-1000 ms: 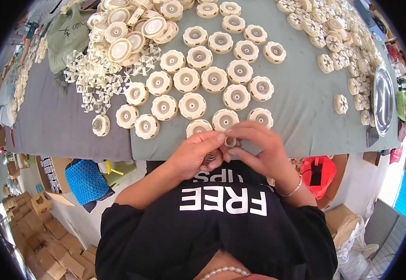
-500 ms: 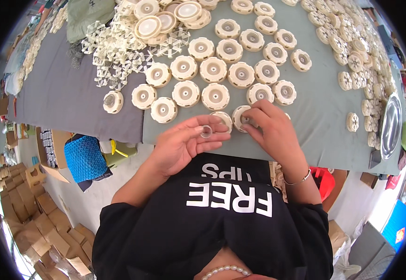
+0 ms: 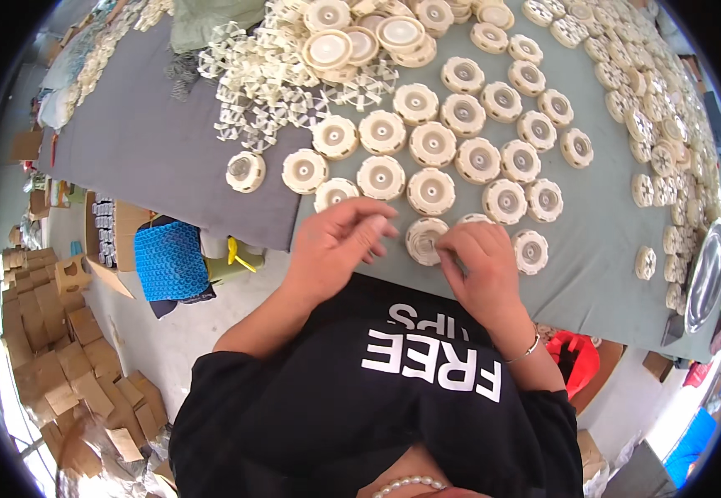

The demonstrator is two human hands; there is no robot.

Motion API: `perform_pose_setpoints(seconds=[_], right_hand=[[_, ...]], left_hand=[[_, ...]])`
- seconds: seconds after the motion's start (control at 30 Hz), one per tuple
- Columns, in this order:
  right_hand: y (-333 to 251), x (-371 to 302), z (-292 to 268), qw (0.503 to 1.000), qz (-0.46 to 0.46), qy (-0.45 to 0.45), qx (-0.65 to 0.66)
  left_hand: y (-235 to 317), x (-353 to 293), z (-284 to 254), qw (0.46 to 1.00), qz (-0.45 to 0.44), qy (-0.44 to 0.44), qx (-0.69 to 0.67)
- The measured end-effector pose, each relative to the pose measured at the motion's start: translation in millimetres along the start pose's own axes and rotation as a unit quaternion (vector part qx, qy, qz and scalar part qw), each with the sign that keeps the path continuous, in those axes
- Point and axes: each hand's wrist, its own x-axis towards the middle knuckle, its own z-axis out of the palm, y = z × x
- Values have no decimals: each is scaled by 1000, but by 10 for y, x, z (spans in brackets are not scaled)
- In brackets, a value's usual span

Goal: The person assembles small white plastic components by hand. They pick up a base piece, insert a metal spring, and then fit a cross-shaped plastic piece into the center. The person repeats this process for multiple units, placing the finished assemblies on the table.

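Note:
Cream round plastic housings with notched rims stand in loose rows; one housing [image 3: 431,177] has a recessed centre with a small hole. A coiled spring [image 3: 426,241] sits inside the housing nearest me, between my hands. At that housing's right rim is my right hand [image 3: 483,266], its fingertips drawn together; whatever they hold, if anything, is hidden. My left hand [image 3: 336,249] hovers to the left of it, fingers curled and thumb bent in, with its palm out of sight. Another housing [image 3: 244,171] with a spring stands apart at the left.
White frame-like plastic pieces [image 3: 253,87] are heaped at the far left, beside stacked round covers [image 3: 327,50]. More cream parts [image 3: 643,124] crowd the right side, near a shiny metal tray [image 3: 706,274]. Cardboard boxes [image 3: 78,357] lie on the floor at left.
The clear ring-like coil on my left fingers is out of sight, and that hand has curled. A spring now shows in the nearest housing. The whole view has shifted, moving the table rightward.

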Motion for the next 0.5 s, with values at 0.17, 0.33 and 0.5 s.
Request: perform_pose_setpoints(seconds=[0.17,0.33,0.5], right_hand=[[-57,51,2,1000,-17,21,-9],[-52,28,-1,998,-41,43,-22],[-238,154,190,998,-51,-6,-22]], left_hand=[[-251,118,-158,989,87,121,-19],[-661,90,-20,942,305,118,80],[-653,111,-45,935,331,114,62]])
